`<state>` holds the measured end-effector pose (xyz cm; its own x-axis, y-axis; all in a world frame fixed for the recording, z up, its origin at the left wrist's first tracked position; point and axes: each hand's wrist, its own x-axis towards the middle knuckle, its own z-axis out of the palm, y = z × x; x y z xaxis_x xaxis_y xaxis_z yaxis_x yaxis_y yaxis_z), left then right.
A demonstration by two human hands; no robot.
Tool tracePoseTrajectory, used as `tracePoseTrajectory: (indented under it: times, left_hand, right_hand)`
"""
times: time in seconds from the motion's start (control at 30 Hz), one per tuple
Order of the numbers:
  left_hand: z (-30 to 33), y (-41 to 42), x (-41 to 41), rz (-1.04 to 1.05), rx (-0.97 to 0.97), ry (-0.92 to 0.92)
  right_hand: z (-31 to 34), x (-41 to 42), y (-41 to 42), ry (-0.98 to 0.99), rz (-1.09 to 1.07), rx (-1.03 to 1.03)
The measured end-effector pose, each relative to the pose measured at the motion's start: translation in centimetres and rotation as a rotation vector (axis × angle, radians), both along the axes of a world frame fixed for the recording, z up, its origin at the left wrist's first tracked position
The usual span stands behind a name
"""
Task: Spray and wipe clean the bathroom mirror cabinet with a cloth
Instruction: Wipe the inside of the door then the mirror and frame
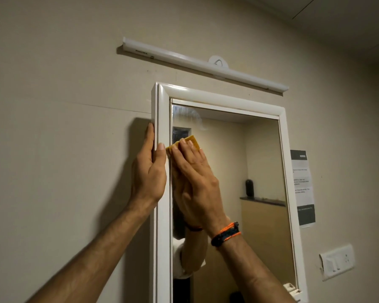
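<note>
Cloth (193, 142), yellow and folded, sits flat under my right hand (195, 171), whose straight fingers press it on the mirror (249, 171) near the top left corner of the glass. My left hand (150, 169) grips the white frame (162, 119) of the mirror cabinet just beside the cloth, fingers curled round the outer edge and thumb on the front. Above my right hand the glass looks smeary, and a long white lamp (204, 64) hangs higher on the wall.

Head view, upward, near mirror cabinet (162, 119)
</note>
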<state>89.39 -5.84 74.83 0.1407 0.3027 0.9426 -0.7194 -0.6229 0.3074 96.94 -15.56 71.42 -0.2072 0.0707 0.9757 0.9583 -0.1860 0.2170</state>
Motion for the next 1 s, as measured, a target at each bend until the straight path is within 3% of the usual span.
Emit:
tracePoseTrajectory:
  times: [0.2,0.4,0.57,0.83,1.0]
  left_hand:
    - [2.1,-0.2,0.5,0.044,-0.004,-0.003]
    - [3.6,0.1,0.9,0.085,-0.009,-0.025]
    - [3.8,-0.1,1.1,0.084,-0.01,-0.053]
    - [3.8,0.3,1.4,0.111,-0.017,-0.061]
    - [3.9,0.3,1.3,0.074,-0.011,-0.049]
  right_hand:
    - [2.5,5.8,-6.3,0.223,-0.052,0.085]
    - [4.3,10.7,-11.8,0.445,-0.036,0.371]
    - [5.8,10.0,-11.0,0.574,-0.134,0.46]
    - [4.9,-0.5,-1.1,0.173,0.06,0.055]
    - [7.1,-1.4,1.8,0.008,0.071,-0.007]
